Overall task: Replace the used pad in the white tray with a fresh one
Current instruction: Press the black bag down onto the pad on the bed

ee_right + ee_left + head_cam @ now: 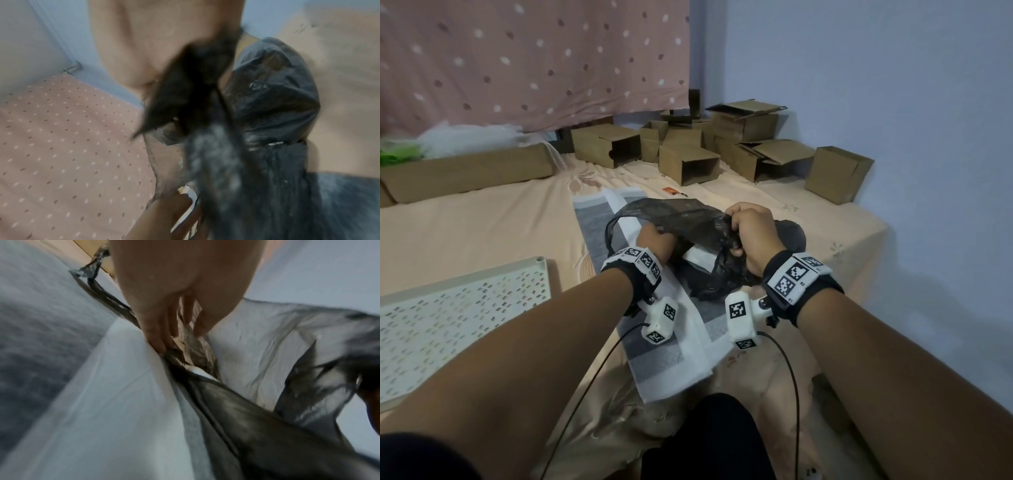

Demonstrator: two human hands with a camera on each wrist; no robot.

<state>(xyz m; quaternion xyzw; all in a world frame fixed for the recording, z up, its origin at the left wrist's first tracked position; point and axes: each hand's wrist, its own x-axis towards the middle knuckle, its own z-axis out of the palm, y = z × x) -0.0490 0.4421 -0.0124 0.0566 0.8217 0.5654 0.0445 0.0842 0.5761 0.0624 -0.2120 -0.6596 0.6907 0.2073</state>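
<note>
A black plastic bag (pixel 688 219) sits mid-bed, on top of a grey-and-white pad (pixel 671 356) spread flat on the sheet. A folded white pad (pixel 700 258) shows through the bag's mouth. My left hand (pixel 654 240) pinches the bag's near-left rim (pixel 191 340) between fingers (pixel 160 334) and thumb. My right hand (pixel 750 233) grips the bunched right rim (pixel 191 84), held up off the bed. The white perforated tray (pixel 448 318) lies at the left, apart from both hands; its holes show nothing inside.
Several open cardboard boxes (pixel 688 164) crowd the back of the bed, and a long box (pixel 465 174) lies at the back left. A blue wall (pixel 893 137) borders the right; the bed's corner (pixel 876 233) drops off there. Camera cables (pixel 787 377) trail toward my lap.
</note>
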